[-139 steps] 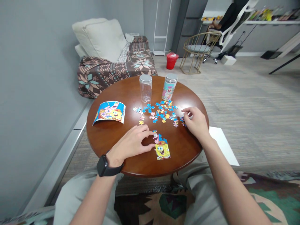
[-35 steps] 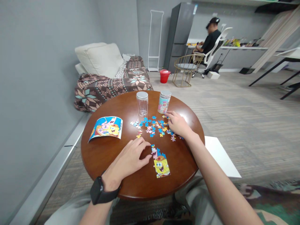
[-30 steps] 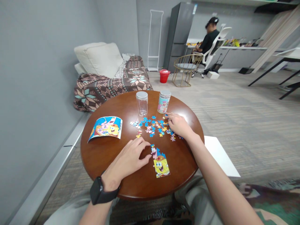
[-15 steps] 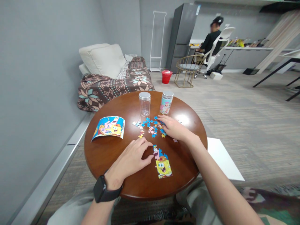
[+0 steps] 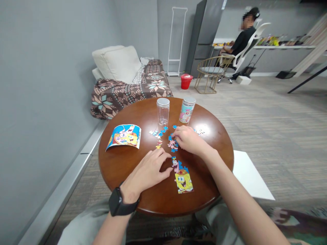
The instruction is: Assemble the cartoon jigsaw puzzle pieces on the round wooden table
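Note:
A partly joined jigsaw puzzle (image 5: 184, 180) with a yellow cartoon figure lies flat near the table's front. Beside its upper left edge rests my left hand (image 5: 152, 170), thumb and index finger apart, with nothing between them. My right hand (image 5: 190, 139) lies over the loose pieces, fingers bent down onto the tabletop; its fingertips touch blue puzzle pieces (image 5: 170, 137) and hide some of them. Pink and blue puzzle pieces (image 5: 173, 145) lie just below those fingertips. Left of them is another loose group of puzzle pieces (image 5: 156, 134). A curved picture sheet (image 5: 125, 136) stands at the left.
On the round wooden table (image 5: 117, 173), a clear jar (image 5: 163, 112) and a picture-wrapped jar (image 5: 187, 110) stand at the back. More pieces (image 5: 200, 131) lie right of my hand. Beyond are a covered sofa (image 5: 130, 85), a red bin (image 5: 186, 81) and a seated person (image 5: 242, 42).
My right hand has drawn its fingers in over the loose pieces, and some pieces under it have shifted. My left hand stays by the joined puzzle. The whole view has swung slightly.

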`<state>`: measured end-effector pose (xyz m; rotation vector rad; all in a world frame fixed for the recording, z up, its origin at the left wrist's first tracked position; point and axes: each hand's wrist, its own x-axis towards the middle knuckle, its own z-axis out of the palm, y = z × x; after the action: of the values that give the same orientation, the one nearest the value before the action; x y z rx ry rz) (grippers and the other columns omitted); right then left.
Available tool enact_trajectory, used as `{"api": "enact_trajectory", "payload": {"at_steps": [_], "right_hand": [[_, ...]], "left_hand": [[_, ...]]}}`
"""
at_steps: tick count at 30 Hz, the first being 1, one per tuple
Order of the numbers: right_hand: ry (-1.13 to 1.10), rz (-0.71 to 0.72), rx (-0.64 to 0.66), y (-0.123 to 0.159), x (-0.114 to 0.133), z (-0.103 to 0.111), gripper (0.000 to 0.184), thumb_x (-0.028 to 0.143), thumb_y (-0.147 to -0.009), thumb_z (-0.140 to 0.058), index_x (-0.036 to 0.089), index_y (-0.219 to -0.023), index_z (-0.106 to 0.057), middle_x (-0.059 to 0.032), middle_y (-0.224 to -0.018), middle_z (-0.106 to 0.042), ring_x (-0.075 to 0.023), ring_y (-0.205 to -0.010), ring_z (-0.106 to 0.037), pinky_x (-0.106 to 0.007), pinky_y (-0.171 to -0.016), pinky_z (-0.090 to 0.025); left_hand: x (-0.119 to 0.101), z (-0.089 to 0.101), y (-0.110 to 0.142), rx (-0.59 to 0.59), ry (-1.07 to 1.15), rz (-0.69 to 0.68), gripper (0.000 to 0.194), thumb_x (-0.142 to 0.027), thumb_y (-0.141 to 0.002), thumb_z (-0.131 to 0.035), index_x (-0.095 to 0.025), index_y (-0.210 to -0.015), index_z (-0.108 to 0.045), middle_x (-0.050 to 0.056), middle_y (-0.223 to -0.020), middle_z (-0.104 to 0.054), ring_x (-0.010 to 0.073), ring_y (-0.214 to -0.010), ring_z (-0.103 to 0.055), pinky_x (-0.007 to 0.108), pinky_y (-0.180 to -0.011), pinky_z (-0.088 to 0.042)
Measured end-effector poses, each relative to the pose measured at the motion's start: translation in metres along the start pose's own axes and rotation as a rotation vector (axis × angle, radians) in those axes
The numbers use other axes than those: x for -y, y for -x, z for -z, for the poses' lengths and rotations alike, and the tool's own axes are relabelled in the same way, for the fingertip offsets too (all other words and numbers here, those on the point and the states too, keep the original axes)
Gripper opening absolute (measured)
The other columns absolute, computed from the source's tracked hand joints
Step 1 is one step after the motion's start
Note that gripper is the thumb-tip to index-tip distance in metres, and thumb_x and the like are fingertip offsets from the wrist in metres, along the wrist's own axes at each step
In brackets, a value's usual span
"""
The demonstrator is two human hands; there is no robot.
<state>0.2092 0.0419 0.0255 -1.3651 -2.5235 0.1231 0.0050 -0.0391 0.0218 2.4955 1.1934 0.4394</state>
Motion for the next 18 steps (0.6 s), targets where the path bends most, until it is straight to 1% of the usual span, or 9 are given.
{"api": "enact_trajectory", "payload": {"at_steps": [1, 3, 6, 8, 10, 12, 15, 18], "right_hand": [[-0.003, -0.009, -0.018, 0.001, -0.001, -0.001, 0.031, 0.009, -0.092, -0.048, 0.019, -0.1, -0.075, -0.0101, -0.105, -0.073, -0.0242, -0.103, -0.065, -0.038, -0.095, -0.049], [-0.031, -0.024, -0.056, 0.002, -0.003, -0.005, 0.029, 0.011, -0.092, -0.05, 0.019, -0.109, -0.072, -0.0106, -0.11, -0.071, -0.0239, -0.102, -0.064, -0.037, -0.094, -0.049], [-0.09, -0.034, -0.098, 0.001, -0.006, -0.011, 0.033, 0.014, -0.093, -0.053, 0.018, -0.123, -0.066, -0.0109, -0.115, -0.07, -0.0247, -0.106, -0.064, -0.038, -0.095, -0.049], [-0.118, -0.013, -0.106, 0.0, -0.009, -0.014, 0.036, 0.013, -0.092, -0.054, 0.019, -0.126, -0.065, -0.0103, -0.118, -0.07, -0.0249, -0.11, -0.063, -0.04, -0.097, -0.049], [-0.139, 0.035, -0.099, -0.002, -0.011, -0.015, 0.035, 0.012, -0.092, -0.054, 0.022, -0.123, -0.068, -0.0093, -0.124, -0.069, -0.0244, -0.114, -0.062, -0.041, -0.1, -0.048], [-0.148, 0.067, -0.084, -0.004, -0.012, -0.015, 0.03, 0.014, -0.093, -0.054, 0.023, -0.116, -0.071, -0.0086, -0.128, -0.067, -0.024, -0.116, -0.062, -0.042, -0.1, -0.049], [-0.126, 0.037, -0.077, -0.004, -0.013, -0.014, 0.021, 0.02, -0.094, -0.057, 0.023, -0.106, -0.074, -0.009, -0.127, -0.067, -0.0245, -0.112, -0.063, -0.042, -0.096, -0.05], [-0.116, 0.029, -0.082, -0.003, -0.012, -0.015, 0.016, 0.02, -0.094, -0.059, 0.021, -0.101, -0.073, -0.0093, -0.12, -0.069, -0.0242, -0.108, -0.064, -0.041, -0.094, -0.05]], "left_hand": [[0.0, 0.0, 0.0, -0.005, 0.001, -0.001, 0.024, -0.025, -0.089, -0.064, -0.02, -0.112, -0.06, 0.005, -0.106, -0.065, 0.0215, -0.099, -0.062, 0.038, -0.088, -0.049], [0.0, -0.001, 0.001, -0.013, 0.001, 0.001, 0.023, -0.025, -0.089, -0.064, -0.021, -0.111, -0.06, 0.005, -0.106, -0.065, 0.0214, -0.099, -0.062, 0.037, -0.088, -0.049], [0.0, -0.001, 0.001, -0.012, 0.0, 0.002, 0.024, -0.025, -0.089, -0.064, -0.02, -0.112, -0.061, 0.005, -0.106, -0.065, 0.0216, -0.1, -0.062, 0.038, -0.089, -0.049], [0.0, -0.002, 0.001, -0.015, 0.0, 0.001, 0.024, -0.026, -0.089, -0.064, -0.02, -0.112, -0.061, 0.005, -0.106, -0.065, 0.0216, -0.1, -0.062, 0.038, -0.089, -0.05], [0.0, -0.002, 0.001, -0.022, -0.002, 0.001, 0.024, -0.026, -0.089, -0.064, -0.021, -0.112, -0.061, 0.004, -0.106, -0.065, 0.0213, -0.1, -0.062, 0.037, -0.089, -0.05], [0.0, -0.001, 0.0, -0.024, -0.004, 0.004, 0.023, -0.026, -0.089, -0.064, -0.021, -0.111, -0.061, 0.004, -0.105, -0.065, 0.0211, -0.1, -0.062, 0.037, -0.089, -0.05], [-0.001, -0.001, 0.0, -0.016, -0.006, 0.011, 0.023, -0.026, -0.089, -0.064, -0.021, -0.111, -0.061, 0.004, -0.105, -0.064, 0.0212, -0.1, -0.062, 0.037, -0.089, -0.05], [-0.001, 0.0, 0.0, -0.003, -0.003, 0.017, 0.023, -0.026, -0.089, -0.065, -0.02, -0.111, -0.061, 0.005, -0.106, -0.064, 0.0217, -0.1, -0.062, 0.037, -0.089, -0.05]]}}
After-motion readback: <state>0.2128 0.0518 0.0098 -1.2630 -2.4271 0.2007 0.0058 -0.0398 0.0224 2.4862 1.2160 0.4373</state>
